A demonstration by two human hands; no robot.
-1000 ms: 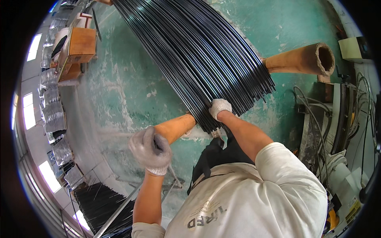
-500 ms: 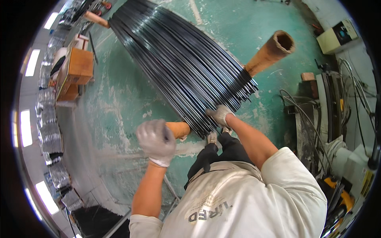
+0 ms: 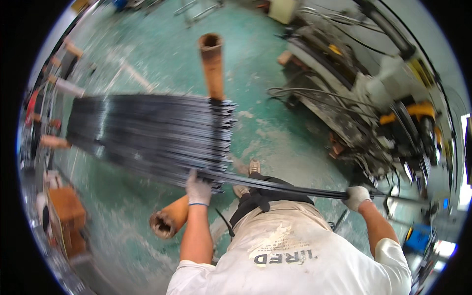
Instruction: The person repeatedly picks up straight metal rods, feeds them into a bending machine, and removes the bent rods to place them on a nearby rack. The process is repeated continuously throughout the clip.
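A wide stack of long black metal strips [image 3: 147,132] lies flat across a brown tube [image 3: 212,64] on the green floor. A thin bundle of strips [image 3: 280,188] sticks out of the stack's near edge and runs to the right, across my front. My left hand [image 3: 198,189], in a white glove, grips this bundle where it leaves the stack, just above the tube's open near end [image 3: 163,225]. My right hand [image 3: 356,196], also gloved, is closed around the bundle's far right part. My shoes [image 3: 248,174] show below the bundle.
A large machine [image 3: 373,113] with cables and hoses fills the right side. A brown wooden box [image 3: 69,211] stands at the left. More brown tubes [image 3: 64,88] and racks lie beyond the stack's far end. A blue object [image 3: 418,238] sits at the lower right.
The view has swung, so the stack now lies sideways. My right hand has gone from the stack's end out to the right with a few strips. My left hand has dropped onto the stack's edge.
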